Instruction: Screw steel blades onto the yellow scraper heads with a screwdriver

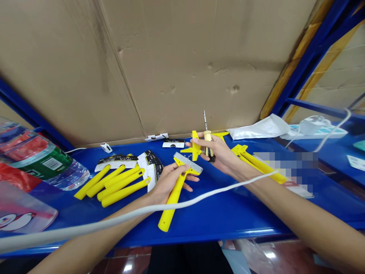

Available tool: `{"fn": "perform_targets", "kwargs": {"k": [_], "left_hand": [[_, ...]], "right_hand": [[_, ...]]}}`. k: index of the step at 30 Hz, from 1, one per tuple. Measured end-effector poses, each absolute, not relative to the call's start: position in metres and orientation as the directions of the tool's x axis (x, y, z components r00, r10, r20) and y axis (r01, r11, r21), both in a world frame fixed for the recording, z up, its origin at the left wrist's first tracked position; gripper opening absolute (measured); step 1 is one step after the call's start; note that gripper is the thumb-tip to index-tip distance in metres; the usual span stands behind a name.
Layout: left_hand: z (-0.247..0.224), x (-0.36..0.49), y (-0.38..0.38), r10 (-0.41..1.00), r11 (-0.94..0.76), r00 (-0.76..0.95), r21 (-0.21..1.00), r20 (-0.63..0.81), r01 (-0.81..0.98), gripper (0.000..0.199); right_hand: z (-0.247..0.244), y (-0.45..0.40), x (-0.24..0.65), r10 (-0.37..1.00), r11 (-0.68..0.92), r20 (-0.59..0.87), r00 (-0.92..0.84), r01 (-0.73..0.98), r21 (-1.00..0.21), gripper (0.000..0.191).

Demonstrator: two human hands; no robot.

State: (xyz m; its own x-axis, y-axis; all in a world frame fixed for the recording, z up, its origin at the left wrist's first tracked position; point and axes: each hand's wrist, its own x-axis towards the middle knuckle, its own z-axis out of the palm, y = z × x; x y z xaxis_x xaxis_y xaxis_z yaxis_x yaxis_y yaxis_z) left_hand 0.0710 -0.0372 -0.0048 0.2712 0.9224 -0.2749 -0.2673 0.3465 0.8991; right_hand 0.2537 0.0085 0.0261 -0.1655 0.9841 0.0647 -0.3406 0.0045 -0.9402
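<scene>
Blue shelf [216, 213] under aslant yellow scraper [178, 187], handle [167, 220] nearward, blade [194, 166] away.

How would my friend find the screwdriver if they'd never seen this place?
Find the big cardboard wall, then the blue shelf in front of it. Over the shelf, the right hand holds the screwdriver beside a yellow piece. Unlike that piece, it has a cream-and-black handle and a thin shaft pointing up.
</scene>
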Motion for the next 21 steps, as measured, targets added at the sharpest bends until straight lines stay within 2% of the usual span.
{"fn": "perform_targets", "kwargs": {"k": [3,7,15,21], "left_hand": [[-0.004,0.071,-0.038,0.918,0.355,0.283,0.894,-0.278,-0.274,0.006],[-0.002,0.07,-0.037,0.924,0.351,0.263,0.891,-0.278,-0.289,0.005],[-0.002,0.064,-0.033,0.969,0.232,0.166,0.9,-0.182,-0.37,0.013],[-0.009,0.062,-0.03,0.966,0.206,0.234,0.883,-0.113,-0.422,0.016]], "right_hand": [[0.026,0.005,0.251,0.988,0.029,0.078,-0.13,-0.341,-0.939,0.036],[0.021,0.003,0.247,0.996,0.03,0.054,-0.075,-0.282,-0.959,0.047],[0.007,0.005,0.245,0.978,0.078,0.092,-0.187,-0.082,-0.994,0.037],[0.004,0.011,0.249,0.957,0.047,0.04,-0.286,0.018,-0.999,0.038]]}}
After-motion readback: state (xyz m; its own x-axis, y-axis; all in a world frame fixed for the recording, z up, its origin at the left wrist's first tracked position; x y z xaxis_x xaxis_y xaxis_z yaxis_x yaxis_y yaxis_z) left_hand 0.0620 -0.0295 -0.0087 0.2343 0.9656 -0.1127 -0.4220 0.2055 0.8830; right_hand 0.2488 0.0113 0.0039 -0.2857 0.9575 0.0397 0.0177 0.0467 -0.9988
